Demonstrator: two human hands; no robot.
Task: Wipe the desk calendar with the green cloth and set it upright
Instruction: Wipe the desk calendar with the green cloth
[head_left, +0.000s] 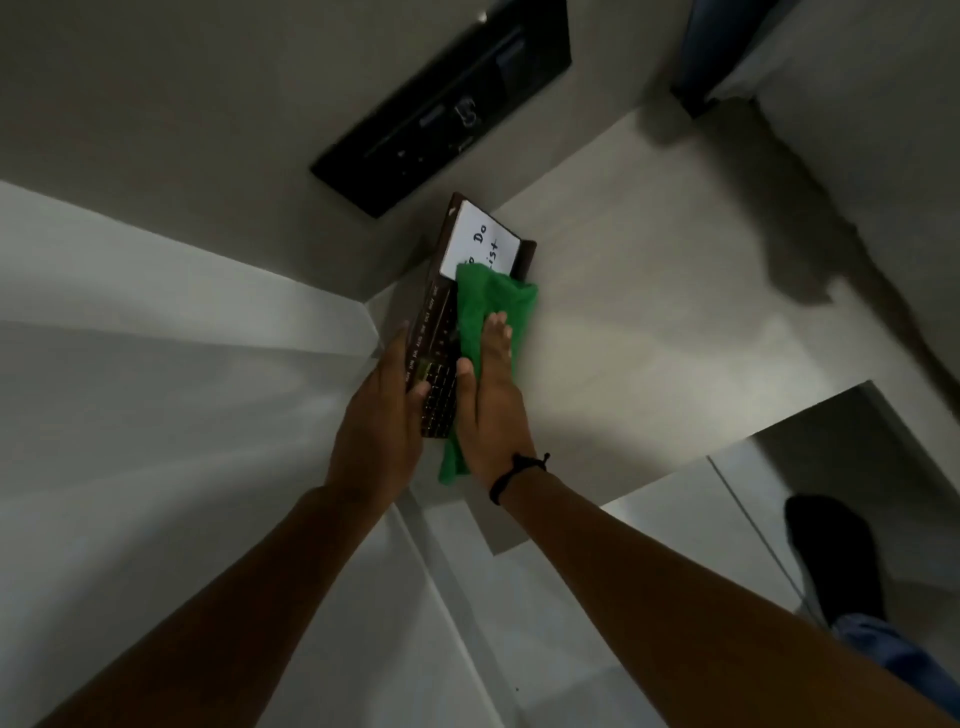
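The desk calendar (441, 332) is a long dark brown board with small date markings and a white "To Do List" notepad at its far end. It lies flat at the back left corner of a pale desk (649, 322). My left hand (382, 415) grips its near left edge, thumb on the face. My right hand (491, 395) lies flat on the green cloth (485, 306), which is pressed onto the calendar's right side and covers the notepad's near edge. A tail of cloth hangs below my right palm.
A black wall panel (447, 109) is mounted just beyond the calendar. White cabinet fronts (156, 338) run along the left. The desk's front edge steps down at lower right, where my dark-socked foot (831, 556) stands on the floor.
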